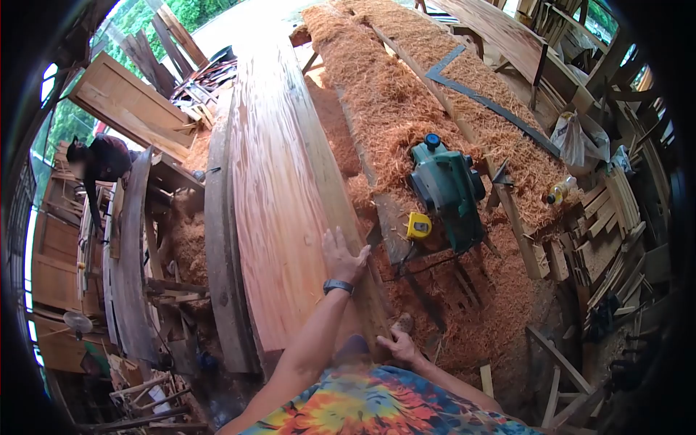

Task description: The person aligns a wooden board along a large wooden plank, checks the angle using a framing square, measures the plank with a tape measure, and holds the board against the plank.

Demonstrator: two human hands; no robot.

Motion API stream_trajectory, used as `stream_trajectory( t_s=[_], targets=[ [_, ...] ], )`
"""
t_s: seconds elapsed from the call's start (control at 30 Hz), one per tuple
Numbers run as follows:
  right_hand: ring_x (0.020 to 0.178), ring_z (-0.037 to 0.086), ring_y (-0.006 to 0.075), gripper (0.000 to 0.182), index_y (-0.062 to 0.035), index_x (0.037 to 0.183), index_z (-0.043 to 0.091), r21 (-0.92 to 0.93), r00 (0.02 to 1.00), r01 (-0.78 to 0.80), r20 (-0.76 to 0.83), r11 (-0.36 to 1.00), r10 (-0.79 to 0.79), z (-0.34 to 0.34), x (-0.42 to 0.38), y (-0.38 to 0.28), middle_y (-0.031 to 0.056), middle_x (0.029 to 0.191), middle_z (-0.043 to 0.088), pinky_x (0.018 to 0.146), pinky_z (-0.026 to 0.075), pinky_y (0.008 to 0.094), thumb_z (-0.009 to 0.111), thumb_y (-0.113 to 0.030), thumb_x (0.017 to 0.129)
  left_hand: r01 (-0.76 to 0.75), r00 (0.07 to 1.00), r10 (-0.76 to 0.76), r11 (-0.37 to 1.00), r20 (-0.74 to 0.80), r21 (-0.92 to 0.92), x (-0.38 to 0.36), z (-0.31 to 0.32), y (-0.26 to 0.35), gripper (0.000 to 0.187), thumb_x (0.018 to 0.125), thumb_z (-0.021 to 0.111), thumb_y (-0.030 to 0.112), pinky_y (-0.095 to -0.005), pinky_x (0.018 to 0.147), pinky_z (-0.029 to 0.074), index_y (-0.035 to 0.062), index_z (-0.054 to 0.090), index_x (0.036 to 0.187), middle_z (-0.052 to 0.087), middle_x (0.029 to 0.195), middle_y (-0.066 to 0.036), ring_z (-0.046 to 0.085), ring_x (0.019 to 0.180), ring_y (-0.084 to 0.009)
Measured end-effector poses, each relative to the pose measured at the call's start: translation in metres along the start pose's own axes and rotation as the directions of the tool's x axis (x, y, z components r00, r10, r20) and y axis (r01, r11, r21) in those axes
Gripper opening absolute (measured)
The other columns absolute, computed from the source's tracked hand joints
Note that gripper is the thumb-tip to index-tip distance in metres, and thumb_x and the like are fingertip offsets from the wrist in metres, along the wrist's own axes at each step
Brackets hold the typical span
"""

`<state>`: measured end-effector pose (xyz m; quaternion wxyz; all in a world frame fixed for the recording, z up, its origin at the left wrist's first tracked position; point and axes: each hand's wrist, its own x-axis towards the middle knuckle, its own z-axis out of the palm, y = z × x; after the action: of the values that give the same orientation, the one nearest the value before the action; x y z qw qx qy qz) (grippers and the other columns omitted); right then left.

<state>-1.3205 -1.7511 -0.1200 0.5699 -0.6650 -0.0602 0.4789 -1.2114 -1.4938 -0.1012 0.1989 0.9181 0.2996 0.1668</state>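
Tie-dyed cloth in orange, yellow and blue, a shirt (370,402), fills the near edge of the view. Just beyond it, the right hand (400,346) is at the near right edge of a broad, pinkish plank (279,188); its fingers are bent there, though I cannot tell whether they grip the wood. Farther up, the left hand (344,257) lies palm down on the plank's face, fingers extended and spread, with a wristwatch (338,286) behind it. The plank stretches lengthwise away from the person, a dark board (217,239) along its left side. To the right, a yellow tape measure (419,225) sits just beside a green electric planer (446,192), amid reddish shavings (355,65). Past the planer, a metal framing square (493,109) lies on the shavings. Off to the left, another person (112,156) is near a leaning panelled door (130,101).
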Motion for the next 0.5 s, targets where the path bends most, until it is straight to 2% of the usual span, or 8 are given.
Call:
stream_trajectory(
  t_s=[0.1, 0.13, 0.23, 0.3, 0.37, 0.4, 0.43, 0.5],
  targets=[
    [0.094, 0.066, 0.0157, 0.047, 0.0008, 0.12, 0.064, 0.042, 0.998, -0.022, 0.06, 0.999, 0.02, -0.003, -0.006, 0.024, 0.0113, 0.105, 0.072, 0.083, 0.052, 0.0324, 0.07, -0.036, 0.091, -0.048, 0.998, 0.048, 0.999, 0.042, 0.007, -0.028, -0.009, -0.002, 0.091, 0.081, 0.072, 0.05, -0.0498, 0.12, 0.018, 0.0011, 0.036, 0.149, 0.029, 0.153, -0.031, 0.025, 0.144, -0.0438],
    [0.096, 0.066, 0.0148, 0.05, 0.0002, 0.122, 0.064, -0.002, 0.994, -0.069, 0.081, 0.998, 0.069, -0.006, -0.015, 0.013, 0.0113, 0.107, 0.072, 0.084, 0.052, 0.0323, 0.071, -0.038, 0.09, -0.065, 0.996, 0.065, 0.998, 0.059, 0.001, -0.036, -0.013, -0.003, 0.09, 0.083, 0.07, 0.051, -0.0496, 0.12, 0.017, 0.0014, 0.036, 0.15, 0.028, 0.154, -0.032, 0.024, 0.145, -0.0434],
    [0.097, 0.065, 0.0149, 0.051, 0.0001, 0.122, 0.064, -0.104, 0.986, -0.05, 0.154, 0.993, 0.066, -0.012, -0.026, 0.016, 0.0108, 0.107, 0.072, 0.086, 0.051, 0.0323, 0.072, -0.038, 0.09, -0.141, 0.982, 0.141, 0.99, 0.126, -0.017, -0.067, -0.028, -0.009, 0.086, 0.085, 0.068, 0.048, -0.0498, 0.12, 0.017, 0.0012, 0.036, 0.149, 0.028, 0.154, -0.031, 0.024, 0.145, -0.0434],
    [0.099, 0.065, 0.0156, 0.052, 0.0007, 0.123, 0.064, -0.097, 0.989, -0.018, 0.141, 0.995, 0.032, -0.014, -0.03, 0.025, 0.0119, 0.108, 0.072, 0.09, 0.05, 0.0322, 0.071, -0.039, 0.09, -0.185, 0.96, 0.191, 0.982, 0.204, -0.049, -0.09, -0.044, -0.015, 0.083, 0.086, 0.067, 0.044, -0.0498, 0.12, 0.016, 0.0, 0.036, 0.149, 0.03, 0.154, -0.03, 0.025, 0.145, -0.0425],
    [0.099, 0.065, 0.0158, 0.052, 0.0015, 0.123, 0.063, -0.137, 0.994, -0.025, 0.101, 0.99, 0.039, -0.022, -0.04, 0.002, 0.012, 0.109, 0.072, 0.09, 0.05, 0.0326, 0.071, -0.038, 0.09, -0.217, 0.934, 0.238, 0.97, 0.266, -0.105, -0.108, -0.061, -0.02, 0.082, 0.086, 0.068, 0.042, -0.0497, 0.121, 0.015, -0.0007, 0.036, 0.149, 0.03, 0.154, -0.028, 0.025, 0.145, -0.0421],
    [0.094, 0.066, 0.0175, 0.047, 0.0019, 0.123, 0.063, -0.173, 0.996, -0.048, 0.065, 0.984, 0.06, -0.026, -0.04, -0.001, 0.0125, 0.106, 0.071, 0.084, 0.053, 0.033, 0.07, -0.032, 0.091, -0.208, 0.926, 0.236, 0.97, 0.293, -0.123, -0.116, -0.07, -0.02, 0.08, 0.085, 0.069, 0.037, -0.0494, 0.12, 0.018, -0.0018, 0.037, 0.148, 0.033, 0.153, -0.027, 0.028, 0.144, -0.0424],
    [0.083, 0.065, 0.0128, 0.04, 0.0017, 0.123, 0.061, -0.012, 0.991, -0.112, 0.077, 0.994, 0.112, -0.028, -0.042, -0.007, 0.0097, 0.099, 0.071, 0.072, 0.054, 0.0286, 0.069, -0.024, 0.094, -0.191, 0.922, 0.231, 0.969, 0.312, -0.154, -0.125, -0.074, -0.021, 0.079, 0.085, 0.07, 0.035, -0.0495, 0.12, 0.019, -0.0018, 0.037, 0.147, 0.034, 0.153, -0.027, 0.029, 0.144, -0.0427],
    [0.078, 0.065, 0.0119, 0.037, 0.0012, 0.121, 0.062, 0.034, 0.979, -0.191, 0.073, 0.981, 0.189, -0.036, -0.04, -0.015, 0.0094, 0.092, 0.07, 0.067, 0.054, 0.0275, 0.068, -0.022, 0.094, -0.138, 0.919, 0.202, 0.969, 0.338, -0.205, -0.144, -0.082, -0.023, 0.078, 0.084, 0.071, 0.033, -0.0497, 0.119, 0.022, -0.002, 0.038, 0.146, 0.035, 0.152, -0.027, 0.031, 0.143, -0.0433]
  ],
)
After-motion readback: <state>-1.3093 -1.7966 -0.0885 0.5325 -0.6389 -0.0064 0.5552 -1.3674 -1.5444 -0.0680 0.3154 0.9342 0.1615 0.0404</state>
